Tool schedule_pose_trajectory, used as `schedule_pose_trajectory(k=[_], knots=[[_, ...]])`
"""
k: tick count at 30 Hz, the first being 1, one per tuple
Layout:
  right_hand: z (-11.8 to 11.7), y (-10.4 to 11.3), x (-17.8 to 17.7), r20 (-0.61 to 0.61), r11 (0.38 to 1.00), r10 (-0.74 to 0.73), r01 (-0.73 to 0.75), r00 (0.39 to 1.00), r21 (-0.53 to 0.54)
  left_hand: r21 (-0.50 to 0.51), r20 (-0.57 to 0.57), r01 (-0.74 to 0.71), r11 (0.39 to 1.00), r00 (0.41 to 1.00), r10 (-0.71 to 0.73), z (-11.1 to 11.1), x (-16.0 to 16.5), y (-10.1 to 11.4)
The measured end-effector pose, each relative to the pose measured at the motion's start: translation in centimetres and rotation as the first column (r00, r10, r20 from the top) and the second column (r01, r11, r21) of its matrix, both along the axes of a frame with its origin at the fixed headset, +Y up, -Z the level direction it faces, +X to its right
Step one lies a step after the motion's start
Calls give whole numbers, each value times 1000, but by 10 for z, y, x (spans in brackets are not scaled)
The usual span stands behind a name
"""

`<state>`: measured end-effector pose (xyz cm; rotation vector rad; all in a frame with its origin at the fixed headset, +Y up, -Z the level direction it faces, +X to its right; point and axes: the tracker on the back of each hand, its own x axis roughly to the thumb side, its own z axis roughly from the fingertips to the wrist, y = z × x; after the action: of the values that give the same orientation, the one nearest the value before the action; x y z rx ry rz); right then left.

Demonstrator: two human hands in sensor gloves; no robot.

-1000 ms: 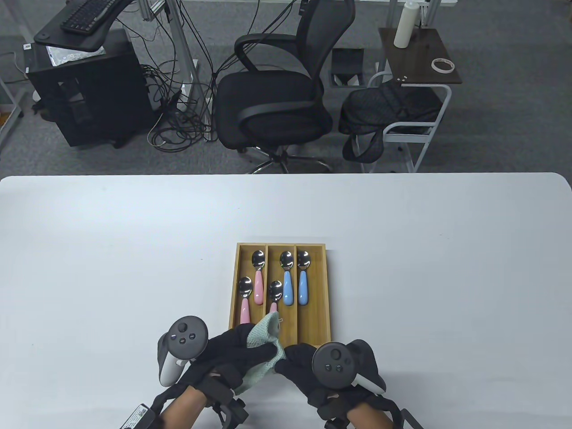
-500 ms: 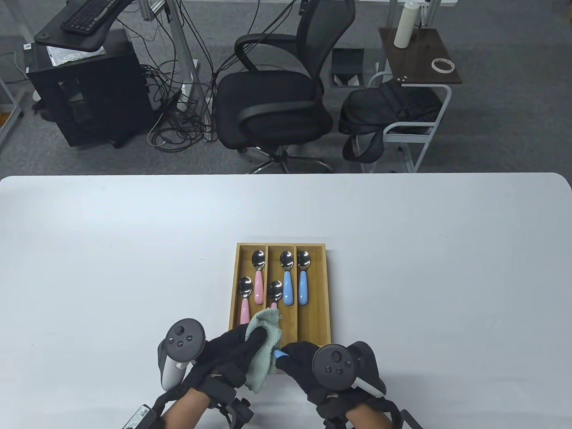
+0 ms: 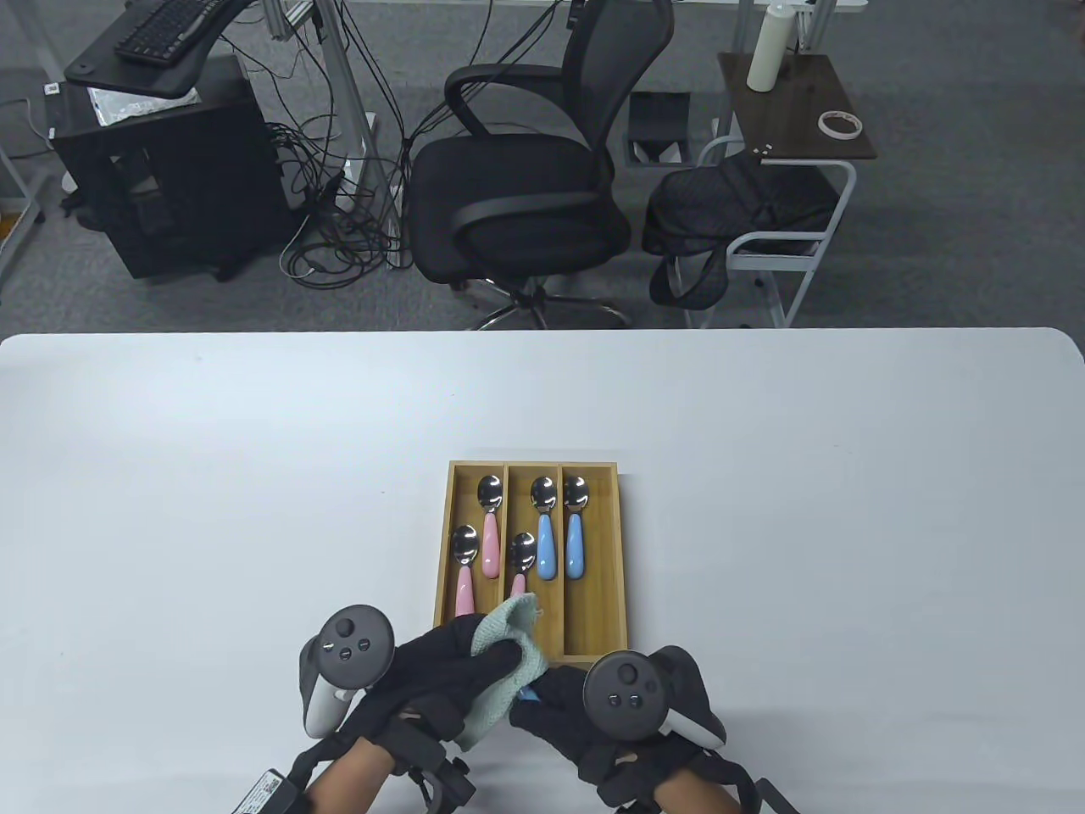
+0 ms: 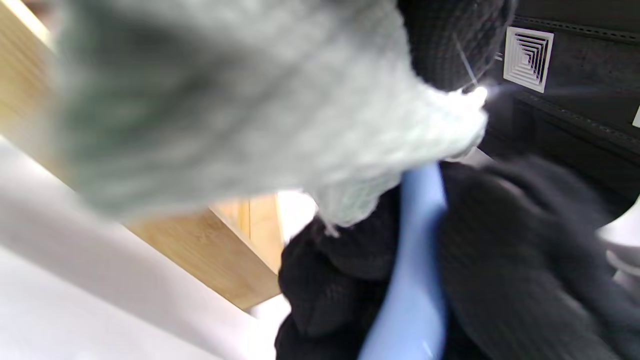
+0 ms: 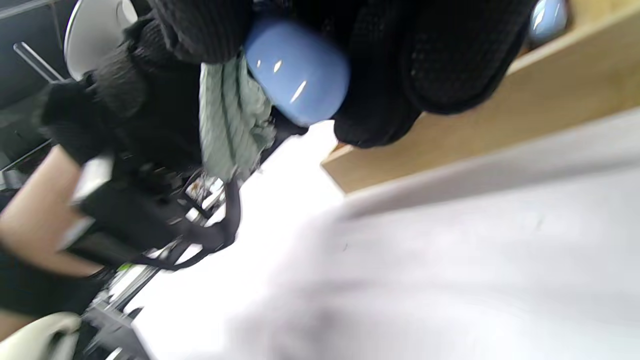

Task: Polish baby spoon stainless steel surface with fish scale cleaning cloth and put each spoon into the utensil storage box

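knitted cloth (image 3: 509, 649), glossy spoon handle (image 5: 297, 70), wooden box (image 3: 612, 560)

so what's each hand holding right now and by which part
Right hand grips a blue-handled spoon by its handle; left hand holds the green cloth bunched over the spoon's other end.

Cloth (image 3: 509, 653): pale mint green, fine ribbed weave. Storage box (image 3: 598, 632): honey-toned bamboo. Held spoon handle (image 5: 296, 70): glossy sky blue; gloves black.

Pulled my right hand (image 3: 585, 712) back and left a bit, spoon (image 3: 530, 694) almost hidden again. My left hand (image 3: 449, 674) slid the cloth (image 3: 519, 649) right, its top corner flipped up over the box (image 3: 593, 632) edge.
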<state>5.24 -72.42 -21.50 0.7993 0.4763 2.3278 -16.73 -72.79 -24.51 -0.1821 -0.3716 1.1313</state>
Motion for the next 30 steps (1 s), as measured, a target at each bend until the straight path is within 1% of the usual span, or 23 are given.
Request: schedule_pose_trajectory(k=[2, 4, 6, 7, 10, 12, 13, 14, 16, 18, 19, 20, 22, 24, 27, 30], knots=[[2, 1, -2, -2, 999, 26, -26, 1000, 42, -1, -24, -11, 1000, 1000, 11, -1, -2, 0], [3, 4, -3, 2, 997, 20, -20, 1000, 73, -1, -57, -37, 999, 998, 37, -2, -7, 0], [3, 6, -3, 18, 997, -12, 11, 1000, 79, 17, -89, -45, 999, 995, 47, -4, -11, 3], [3, 7, -3, 18, 997, -18, 16, 1000, 73, 25, -92, -28, 999, 995, 30, -5, -13, 4], [3, 6, -3, 26, 998, -4, 2, 1000, 68, 58, -131, 7, 998, 991, 0, -7, -19, 6], [3, 6, -2, 29, 998, 8, -9, 1000, 56, 87, -189, 41, 995, 982, -24, -8, -25, 8], [2, 6, 1, 34, 999, 14, -16, 999, 37, 97, -268, 34, 995, 963, -7, -10, -35, 10], [2, 6, 3, 50, 1000, 8, -10, 999, 28, 96, -310, 7, 995, 950, 23, -13, -45, 12], [-3, 7, 9, 149, 1000, -24, 21, 988, 19, 38, -360, -97, 995, 927, 104, -18, -67, 11], [-11, 6, 17, 285, 999, -30, 34, 958, -12, -47, -382, -236, 971, 902, 201, -20, -86, 6], [-15, 5, 20, 324, 1000, -12, 19, 946, -19, -68, -399, -299, 952, 883, 248, -21, -92, 3], [-21, 3, 26, 384, 1000, 18, -17, 923, -6, -74, -423, -364, 928, 854, 301, -23, -98, 1], [-33, 1, 32, 479, 999, 45, -54, 877, 5, -81, -439, -432, 898, 825, 357, -25, -104, -2], [-46, 3, 34, 526, 995, 78, -95, 847, 5, -88, -407, -443, 892, 834, 374, -25, -104, -2], [-69, 8, 32, 587, 972, 178, -234, 790, 21, -84, -375, -439, 895, 846, 379, -24, -99, 1], [-88, 5, 28, 638, 961, 208, -275, 741, 7, -74, -348, -415, 907, 863, 366, -23, -96, 5]])
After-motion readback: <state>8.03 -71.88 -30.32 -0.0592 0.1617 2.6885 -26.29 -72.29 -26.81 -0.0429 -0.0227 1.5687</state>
